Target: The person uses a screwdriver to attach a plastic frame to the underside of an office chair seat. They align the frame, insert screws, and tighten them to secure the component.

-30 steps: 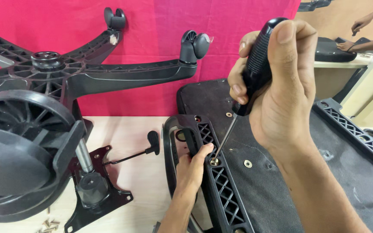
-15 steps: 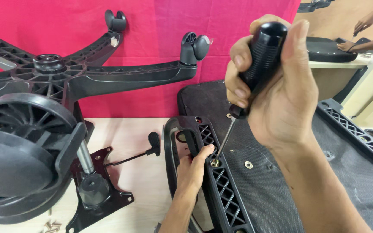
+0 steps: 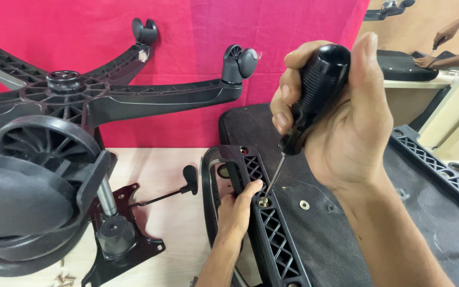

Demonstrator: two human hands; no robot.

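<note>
My right hand [image 3: 341, 122] grips the black handle of a screwdriver [image 3: 314, 90], held nearly upright. Its thin shaft slants down to a brass-coloured screw [image 3: 263, 202] in the ribbed black plastic armrest [image 3: 261, 212]. My left hand [image 3: 236, 210] holds that armrest from the left, thumb resting just beside the screw. The armrest lies along the left edge of an upturned chair seat [image 3: 346, 234] covered in dark fabric. A second armrest [image 3: 442, 170] runs along the seat's right side.
A black five-star chair base with castors [image 3: 107, 98] lies at left, a large castor [image 3: 43, 143] close to the camera. A tilt mechanism plate with lever [image 3: 134, 223] rests on the wooden surface. Loose screws [image 3: 64, 277] lie near the bottom. Another person's hands [image 3: 442, 48] work at upper right.
My right hand has shifted its grip and turned on the screwdriver handle while the tip stays on the screw. My left hand has kept its hold on the armrest.
</note>
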